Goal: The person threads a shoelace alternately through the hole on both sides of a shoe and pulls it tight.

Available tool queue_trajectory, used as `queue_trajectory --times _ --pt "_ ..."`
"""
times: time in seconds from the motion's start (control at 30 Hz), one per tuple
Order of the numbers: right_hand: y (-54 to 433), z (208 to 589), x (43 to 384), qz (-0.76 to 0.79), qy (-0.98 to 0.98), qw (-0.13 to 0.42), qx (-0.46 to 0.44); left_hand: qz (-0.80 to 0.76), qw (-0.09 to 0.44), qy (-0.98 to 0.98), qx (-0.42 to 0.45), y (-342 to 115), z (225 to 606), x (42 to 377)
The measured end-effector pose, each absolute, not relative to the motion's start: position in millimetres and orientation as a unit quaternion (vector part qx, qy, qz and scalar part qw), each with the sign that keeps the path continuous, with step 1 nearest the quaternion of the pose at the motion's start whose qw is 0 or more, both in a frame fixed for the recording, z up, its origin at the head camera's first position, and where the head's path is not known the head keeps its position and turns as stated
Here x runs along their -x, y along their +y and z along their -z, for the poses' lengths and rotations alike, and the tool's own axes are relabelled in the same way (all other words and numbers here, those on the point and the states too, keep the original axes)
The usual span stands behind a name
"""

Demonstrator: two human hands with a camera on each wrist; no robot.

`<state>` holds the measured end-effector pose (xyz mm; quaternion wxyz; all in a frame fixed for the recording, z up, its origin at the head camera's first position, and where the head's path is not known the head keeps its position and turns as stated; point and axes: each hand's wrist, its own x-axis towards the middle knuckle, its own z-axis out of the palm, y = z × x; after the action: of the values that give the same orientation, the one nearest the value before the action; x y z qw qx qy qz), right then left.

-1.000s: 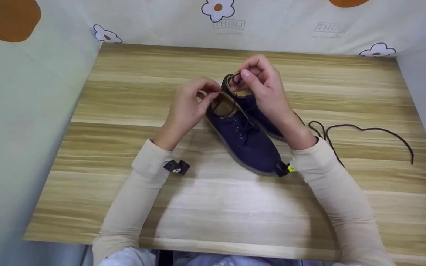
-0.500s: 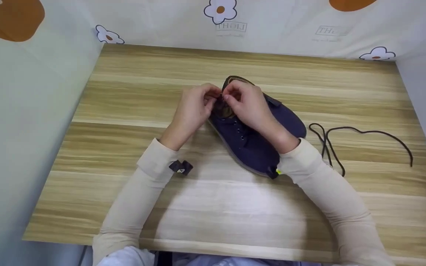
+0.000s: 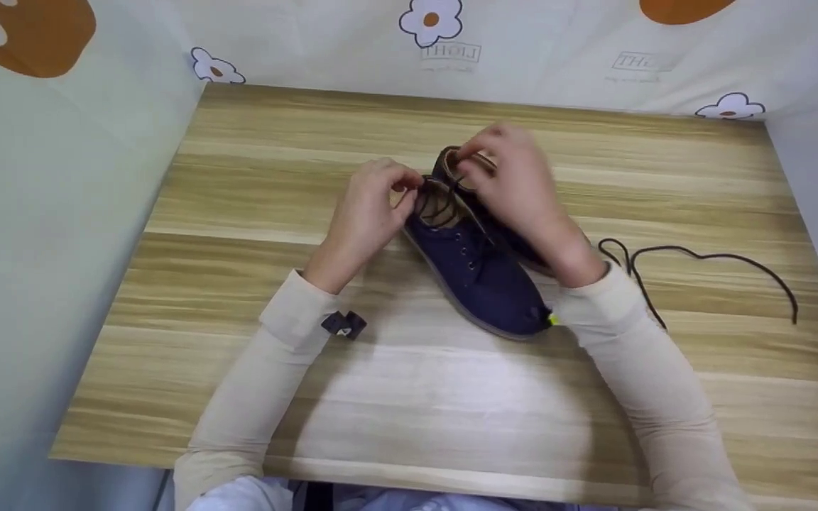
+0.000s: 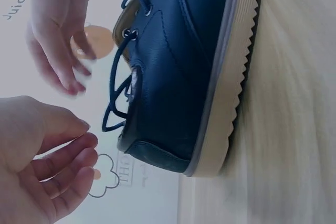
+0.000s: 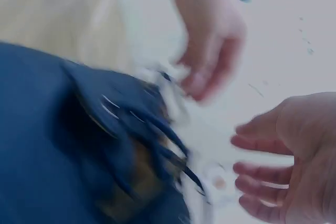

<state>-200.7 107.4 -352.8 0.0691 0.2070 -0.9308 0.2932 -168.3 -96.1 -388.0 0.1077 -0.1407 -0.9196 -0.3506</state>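
A navy lace-up shoe (image 3: 491, 291) stands on the table, its heel away from me. Its loose shoelace (image 4: 113, 77) runs from an eyelet and loops over the collar. Just off the heel is my left hand (image 3: 373, 213), its thumb and fingertips close together; no lace shows between them in the left wrist view. My right hand (image 3: 519, 177), blurred, is above the second navy shoe (image 3: 512, 238), which it partly covers. In the right wrist view, the right hand (image 5: 294, 161) has its fingers spread and relaxed, holding nothing, apart from the laces.
A dark loose shoelace (image 3: 718, 254) lies looped on the wooden table (image 3: 238, 355), right of the shoes. Small black camera mounts sit at both cuffs. Behind the table hangs a pale sheet (image 3: 324, 42) printed with flowers.
The right hand came in beside the left at the heel, then moved back to the right and away. The left hand stayed near the heel. Lace now shows draped over the near shoe's opening.
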Motion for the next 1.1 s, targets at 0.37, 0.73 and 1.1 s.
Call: queue_trajectory --times 0.37,0.73,1.1 --pt "153 366 210 -0.255 -0.956 0.006 -0.144 0.303 0.06 -0.94 0.141 -85 392 169" --pt "153 370 209 -0.262 -0.954 0.017 -0.144 0.31 0.063 -0.938 0.142 -81 399 170" --pt "159 372 207 -0.283 -0.949 -0.007 -0.139 0.315 0.067 -0.936 0.143 -81 401 171"
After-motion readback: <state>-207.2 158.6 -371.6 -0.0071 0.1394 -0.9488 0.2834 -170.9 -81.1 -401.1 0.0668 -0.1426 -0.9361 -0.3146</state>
